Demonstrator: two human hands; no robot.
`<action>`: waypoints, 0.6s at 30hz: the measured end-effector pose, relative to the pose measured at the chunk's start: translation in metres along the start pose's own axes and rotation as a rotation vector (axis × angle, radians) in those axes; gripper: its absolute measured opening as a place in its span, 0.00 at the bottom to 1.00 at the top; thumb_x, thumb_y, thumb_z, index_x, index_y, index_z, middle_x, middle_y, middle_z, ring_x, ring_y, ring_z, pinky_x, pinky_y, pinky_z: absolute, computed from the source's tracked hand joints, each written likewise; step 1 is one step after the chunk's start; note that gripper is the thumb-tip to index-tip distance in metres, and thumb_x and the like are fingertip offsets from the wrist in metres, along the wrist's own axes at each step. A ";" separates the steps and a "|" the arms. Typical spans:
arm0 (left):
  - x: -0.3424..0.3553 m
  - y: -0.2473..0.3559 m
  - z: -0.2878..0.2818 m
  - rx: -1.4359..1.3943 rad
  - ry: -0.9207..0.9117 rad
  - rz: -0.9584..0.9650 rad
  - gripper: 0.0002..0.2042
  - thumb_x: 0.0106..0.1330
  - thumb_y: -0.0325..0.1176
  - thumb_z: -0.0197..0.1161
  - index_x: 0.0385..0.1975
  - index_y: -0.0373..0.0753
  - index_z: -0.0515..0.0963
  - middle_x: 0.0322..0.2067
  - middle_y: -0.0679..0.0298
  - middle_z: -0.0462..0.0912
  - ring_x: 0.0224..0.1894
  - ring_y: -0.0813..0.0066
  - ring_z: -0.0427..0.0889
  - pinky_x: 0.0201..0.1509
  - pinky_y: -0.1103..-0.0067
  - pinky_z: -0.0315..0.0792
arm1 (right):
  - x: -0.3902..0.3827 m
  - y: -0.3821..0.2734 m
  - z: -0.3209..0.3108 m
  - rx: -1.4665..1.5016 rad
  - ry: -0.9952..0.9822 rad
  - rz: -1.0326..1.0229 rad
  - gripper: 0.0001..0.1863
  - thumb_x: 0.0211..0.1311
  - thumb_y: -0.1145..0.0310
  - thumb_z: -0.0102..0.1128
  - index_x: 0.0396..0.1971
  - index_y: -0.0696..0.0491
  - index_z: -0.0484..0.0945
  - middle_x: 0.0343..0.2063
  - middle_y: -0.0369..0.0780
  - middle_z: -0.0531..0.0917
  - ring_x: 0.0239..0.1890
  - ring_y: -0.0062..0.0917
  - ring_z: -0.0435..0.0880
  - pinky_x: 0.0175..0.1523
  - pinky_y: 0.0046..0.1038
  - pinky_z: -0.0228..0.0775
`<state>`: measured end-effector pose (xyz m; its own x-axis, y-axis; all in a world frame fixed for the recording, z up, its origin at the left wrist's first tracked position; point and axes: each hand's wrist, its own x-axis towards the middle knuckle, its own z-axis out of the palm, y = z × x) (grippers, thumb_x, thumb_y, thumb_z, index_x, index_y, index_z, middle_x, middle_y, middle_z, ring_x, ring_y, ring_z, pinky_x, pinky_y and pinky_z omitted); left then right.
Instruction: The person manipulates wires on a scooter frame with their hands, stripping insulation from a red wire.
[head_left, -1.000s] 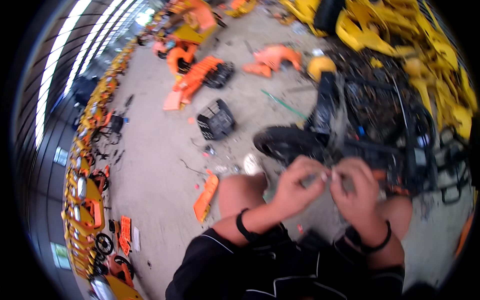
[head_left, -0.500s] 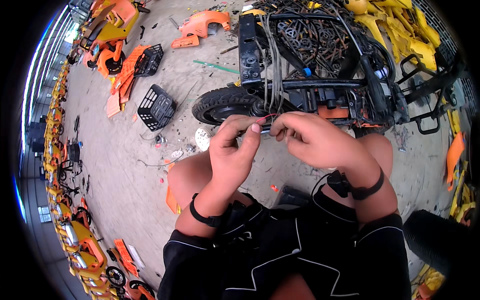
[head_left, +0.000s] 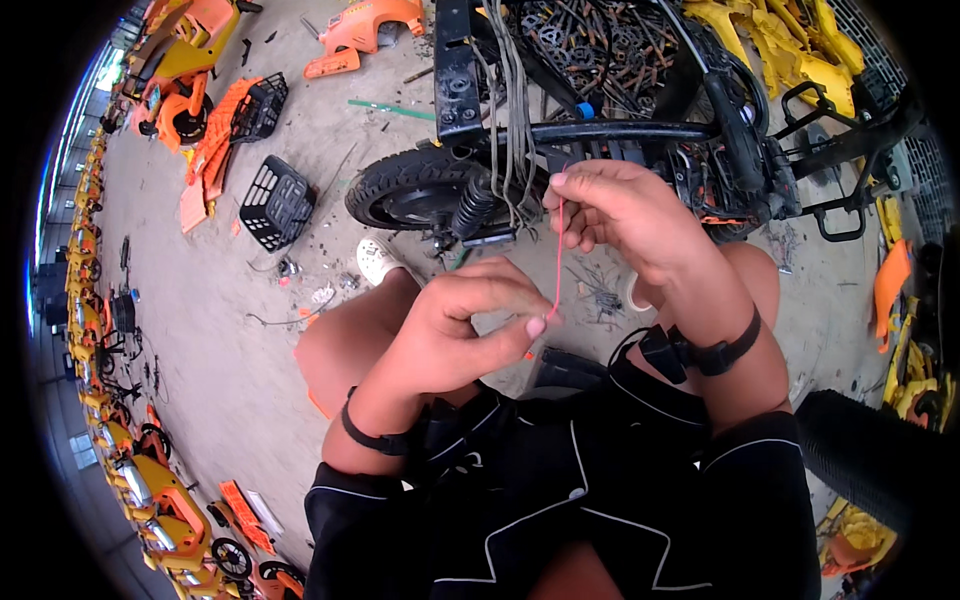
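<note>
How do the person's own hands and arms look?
The left hand and right hand are gloveless. A black strap is on the left wrist; a black band with a small dark box and thin black cable is on the right. The short sleeves are black with thin white lines.

2 black baskets (head_left: 279, 203) — left of a green strip (head_left: 392, 109) — and piled yellow panels (head_left: 822, 58)

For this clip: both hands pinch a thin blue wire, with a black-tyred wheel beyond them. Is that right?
Not quite: the head view shows the thin wire is pinkish-red, not blue. The left hand and right hand do pinch it, with the black-tyred wheel beyond them.
</note>
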<state>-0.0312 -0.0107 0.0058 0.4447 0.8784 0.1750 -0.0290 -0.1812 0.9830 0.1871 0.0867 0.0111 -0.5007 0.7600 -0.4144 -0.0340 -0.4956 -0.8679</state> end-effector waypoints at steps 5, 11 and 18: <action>-0.001 0.003 0.000 -0.166 -0.214 0.096 0.05 0.60 0.21 0.69 0.35 0.35 0.87 0.33 0.62 0.89 0.37 0.67 0.82 0.43 0.73 0.75 | -0.002 -0.003 -0.018 -0.101 0.085 0.030 0.11 0.65 0.63 0.61 0.31 0.57 0.82 0.27 0.37 0.85 0.25 0.18 0.81 0.30 0.19 0.70; 0.001 0.001 -0.007 -0.254 -0.382 0.184 0.05 0.60 0.22 0.70 0.34 0.37 0.87 0.33 0.65 0.89 0.37 0.67 0.83 0.45 0.73 0.74 | 0.007 0.007 -0.031 0.111 0.056 0.132 0.11 0.65 0.63 0.61 0.33 0.57 0.82 0.30 0.40 0.86 0.29 0.22 0.83 0.35 0.24 0.74; 0.002 -0.001 -0.002 -0.301 -0.567 0.294 0.07 0.60 0.22 0.70 0.37 0.39 0.87 0.33 0.67 0.87 0.37 0.65 0.82 0.44 0.72 0.73 | 0.015 0.014 -0.049 0.110 0.341 -0.001 0.10 0.67 0.68 0.58 0.42 0.58 0.78 0.35 0.43 0.87 0.30 0.25 0.84 0.38 0.27 0.78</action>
<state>-0.0323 -0.0076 0.0056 0.7759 0.4309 0.4607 -0.4295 -0.1740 0.8861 0.2218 0.1120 -0.0209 -0.1839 0.8479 -0.4972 -0.1370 -0.5230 -0.8412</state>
